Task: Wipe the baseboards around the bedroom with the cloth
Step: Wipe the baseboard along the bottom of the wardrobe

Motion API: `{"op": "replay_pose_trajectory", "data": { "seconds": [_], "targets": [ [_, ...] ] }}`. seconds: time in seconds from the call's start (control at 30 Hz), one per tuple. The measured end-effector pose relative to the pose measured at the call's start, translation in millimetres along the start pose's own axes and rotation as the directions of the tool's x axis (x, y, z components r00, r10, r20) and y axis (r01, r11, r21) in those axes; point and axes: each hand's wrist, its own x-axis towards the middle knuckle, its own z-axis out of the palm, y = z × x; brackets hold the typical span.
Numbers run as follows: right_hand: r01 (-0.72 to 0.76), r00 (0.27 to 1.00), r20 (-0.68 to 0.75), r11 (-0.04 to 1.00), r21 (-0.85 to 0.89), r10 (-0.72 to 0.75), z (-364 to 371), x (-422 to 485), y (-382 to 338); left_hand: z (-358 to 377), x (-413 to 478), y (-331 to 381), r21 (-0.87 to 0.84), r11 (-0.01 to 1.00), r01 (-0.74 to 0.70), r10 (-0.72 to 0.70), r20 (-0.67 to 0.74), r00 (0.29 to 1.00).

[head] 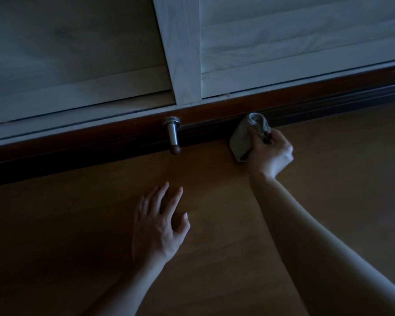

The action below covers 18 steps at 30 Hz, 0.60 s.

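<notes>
A dark reddish-brown baseboard [100, 147] runs slantwise across the dim view, under pale wooden panels. My right hand [270, 153] grips a bunched grey cloth [241, 137] and holds it against the foot of the baseboard, right of a door stop. The cloth's lower corner touches the floor. My left hand [157, 224] lies on the wooden floor with fingers spread and straight, a short way in front of the baseboard.
A metal door stop [172, 134] with a brown rubber tip sticks out from the baseboard, left of the cloth. Pale wood-grain panels [78, 53] with a vertical post [185, 53] rise above. Brown wooden floor [214, 270] fills the lower half.
</notes>
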Motion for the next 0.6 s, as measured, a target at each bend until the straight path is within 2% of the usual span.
{"op": "replay_pose_trajectory", "data": {
  "seconds": [0.17,0.37,0.5,0.6],
  "targets": [
    [-0.074,0.994,0.08,0.996,0.059,0.069,19.9,-30.5,-0.7,0.5,0.1,-0.3,-0.015,1.0,-0.001,0.001,-0.009,1.0],
    [-0.162,0.987,0.03,0.975,0.151,0.159,34.1,-47.4,-3.9,0.0,-0.2,0.3,-0.029,1.0,-0.003,0.002,-0.037,0.999],
    [-0.061,0.992,0.112,0.994,0.09,0.051,38.6,-62.2,-3.0,-0.2,0.1,2.7,-0.035,0.999,0.006,-0.006,-0.017,1.0],
    [-0.03,0.995,0.095,0.997,0.068,0.024,36.2,-59.2,-2.0,-0.3,-0.8,0.4,-0.021,1.0,-0.001,0.001,-0.012,1.0]
  ]
}}
